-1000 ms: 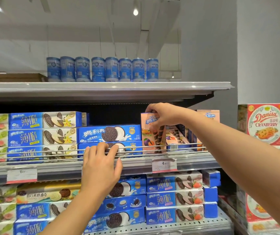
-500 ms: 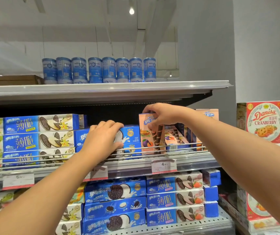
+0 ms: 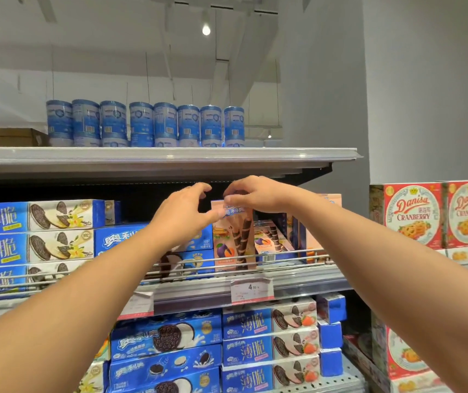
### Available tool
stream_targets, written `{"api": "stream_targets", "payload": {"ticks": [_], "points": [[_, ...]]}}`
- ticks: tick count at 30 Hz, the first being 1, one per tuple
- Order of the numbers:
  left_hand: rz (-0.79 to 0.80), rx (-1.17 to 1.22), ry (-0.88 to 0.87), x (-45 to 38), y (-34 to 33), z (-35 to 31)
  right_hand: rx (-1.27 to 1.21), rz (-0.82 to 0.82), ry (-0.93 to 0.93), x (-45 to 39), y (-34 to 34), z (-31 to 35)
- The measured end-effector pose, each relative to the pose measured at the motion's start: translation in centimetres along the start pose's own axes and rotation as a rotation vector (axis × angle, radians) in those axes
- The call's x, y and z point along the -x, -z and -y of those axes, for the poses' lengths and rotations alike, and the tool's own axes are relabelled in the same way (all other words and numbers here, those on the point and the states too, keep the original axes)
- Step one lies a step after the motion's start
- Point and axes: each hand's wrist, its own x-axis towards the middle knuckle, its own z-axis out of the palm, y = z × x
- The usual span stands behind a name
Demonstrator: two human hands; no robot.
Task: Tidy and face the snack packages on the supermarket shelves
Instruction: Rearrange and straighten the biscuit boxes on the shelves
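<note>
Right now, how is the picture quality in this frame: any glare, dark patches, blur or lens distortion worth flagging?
Head view: the ceiling lamp blows out to a small white spot; the recess under the top shelf falls into deep shadow; wide-angle bending stretches both forearms at the lower corners; the left hand and right hand are slightly soft at the pink wafer-roll box; the price tag is barely legible.

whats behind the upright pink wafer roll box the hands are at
Behind the upright pink box, a similar box lies tilted, with another pink box beyond. The right hand pinches its top; further back is dark and hidden.
</note>
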Motion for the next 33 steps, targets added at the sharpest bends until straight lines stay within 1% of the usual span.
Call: {"api": "stream_targets", "payload": {"ticks": [3,5,6,8,10,13,19,23,27,33], "points": [[0.059,0.005,-0.040,-0.9,-0.4,-0.8,-0.027,-0.146,-0.056,0.4,1.2,-1.1],[0.048,-0.044,-0.084,-0.9,-0.7,-1.1,0.051,-0.219,-0.137,0.5,1.9,-2.2],[0.028,-0.070,-0.095,-0.8,-0.8,-1.2,0.105,-0.221,-0.179,0.3,2.1,-2.5],[-0.004,-0.098,-0.100,-0.6,-1.0,-1.1,0.257,-0.151,-0.261,-0.3,2.0,-2.9],[-0.018,-0.113,-0.104,-0.3,-1.1,-0.8,0.387,-0.018,-0.328,-1.0,1.4,-2.8],[-0.039,-0.151,-0.108,0.0,-1.7,-0.8,0.470,0.123,-0.306,-2.1,0.4,-2.8],[-0.084,-0.140,-0.119,0.0,-2.4,-0.6,0.504,0.183,-0.291,-4.3,-1.2,-3.6],[-0.099,-0.127,-0.103,0.2,-2.8,-0.7,0.491,0.263,-0.347,-5.5,-3.0,-4.5],[-0.114,-0.099,-0.096,0.5,-2.8,-0.8,0.486,0.285,-0.394,-5.8,-4.2,-5.6],[-0.126,-0.092,-0.094,0.7,-3.0,-0.7,0.456,0.352,-0.432,-6.2,-3.3,-5.4]]}}
